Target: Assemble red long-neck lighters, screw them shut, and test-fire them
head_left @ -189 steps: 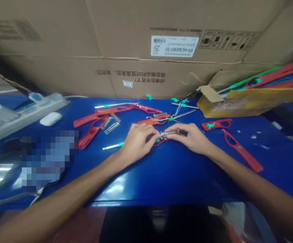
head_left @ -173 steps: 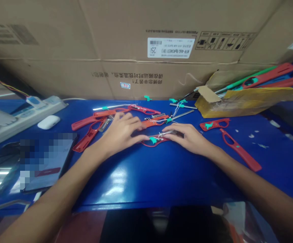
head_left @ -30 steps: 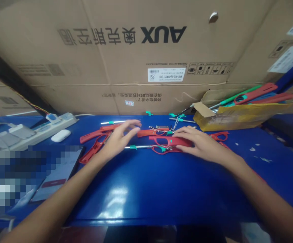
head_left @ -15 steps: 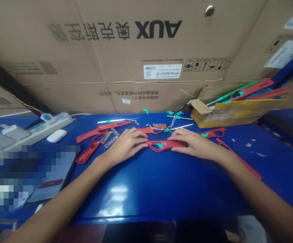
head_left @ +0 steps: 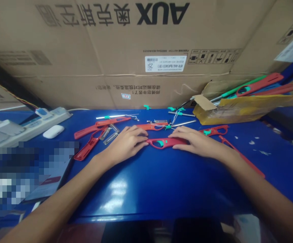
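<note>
A red lighter body (head_left: pixel 168 142) with a green trigger lies across the blue table, between my two hands. My left hand (head_left: pixel 126 141) pinches its narrow left end with thumb and fingers. Around the wider right end my right hand (head_left: pixel 197 141) is closed, fingers on the far side and thumb on the near side. Just behind it rests another red casing half (head_left: pixel 150 127), with white wires and a metal tube (head_left: pixel 184 124) beside it. Left of my left hand are red casing pieces (head_left: pixel 90 145) and several small clear fuel tanks (head_left: pixel 110 138).
An opened carton (head_left: pixel 227 113) holding lighters stands at the back right. More red casing parts (head_left: pixel 245 157) lie near my right forearm. A white power strip (head_left: pixel 37 126), a white earbud case (head_left: pixel 53 131) and a dark tablet-like device (head_left: pixel 46 184) are at left. A large cardboard sheet (head_left: pixel 85 54) rises behind.
The camera view has shifted slightly, moving the background a little up. Both hands keep their hold on the red lighter body, which stays almost in the same place.
</note>
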`<state>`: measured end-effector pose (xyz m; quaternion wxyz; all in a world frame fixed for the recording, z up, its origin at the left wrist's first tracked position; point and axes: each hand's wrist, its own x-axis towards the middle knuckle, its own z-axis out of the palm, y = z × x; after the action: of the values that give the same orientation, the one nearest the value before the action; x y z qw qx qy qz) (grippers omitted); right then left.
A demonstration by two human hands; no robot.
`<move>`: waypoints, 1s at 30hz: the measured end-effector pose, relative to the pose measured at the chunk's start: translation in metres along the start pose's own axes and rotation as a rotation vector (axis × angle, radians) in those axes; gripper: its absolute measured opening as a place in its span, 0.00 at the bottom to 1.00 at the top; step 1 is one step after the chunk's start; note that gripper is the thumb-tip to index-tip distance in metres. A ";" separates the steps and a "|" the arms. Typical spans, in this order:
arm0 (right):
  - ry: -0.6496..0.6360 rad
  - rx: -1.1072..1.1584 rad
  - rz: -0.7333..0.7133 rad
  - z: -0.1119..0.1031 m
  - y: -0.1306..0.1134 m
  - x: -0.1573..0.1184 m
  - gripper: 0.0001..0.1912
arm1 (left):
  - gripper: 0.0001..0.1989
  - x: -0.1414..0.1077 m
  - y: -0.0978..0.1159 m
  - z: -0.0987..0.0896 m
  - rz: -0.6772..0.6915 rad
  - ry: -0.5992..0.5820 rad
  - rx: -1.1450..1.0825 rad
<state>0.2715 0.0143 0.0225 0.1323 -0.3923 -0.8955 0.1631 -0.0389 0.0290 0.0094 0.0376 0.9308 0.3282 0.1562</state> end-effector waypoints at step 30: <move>0.082 -0.253 0.030 0.003 -0.006 0.002 0.16 | 0.09 0.007 0.018 0.011 -0.133 0.018 -0.064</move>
<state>0.2654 0.0113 0.0226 0.1160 -0.4257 -0.8967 0.0347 -0.0192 0.0201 0.0036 0.0746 0.9039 0.3843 0.1722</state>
